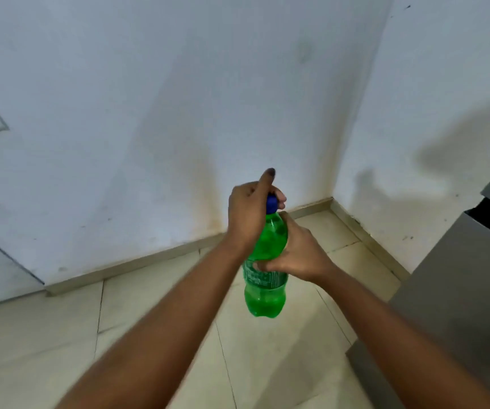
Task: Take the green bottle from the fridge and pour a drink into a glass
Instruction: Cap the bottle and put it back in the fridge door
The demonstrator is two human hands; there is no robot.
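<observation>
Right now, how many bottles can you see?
1. A green plastic bottle with a blue cap is held upright above the tiled floor: the right hand grips its middle, the left hand closes on the cap. No glass is visible; others may be off-camera.

The bottle [264,293] is bright translucent green, with a darker green label band carrying fine white print, and its cap [271,203] is deep blue. The wall [149,98] is white with a bluish cast, smudged brownish near the corner. The floor [155,326] is pale cream tile with thin dark grout lines. The fridge [468,290] is matte grey with a black gap.
</observation>
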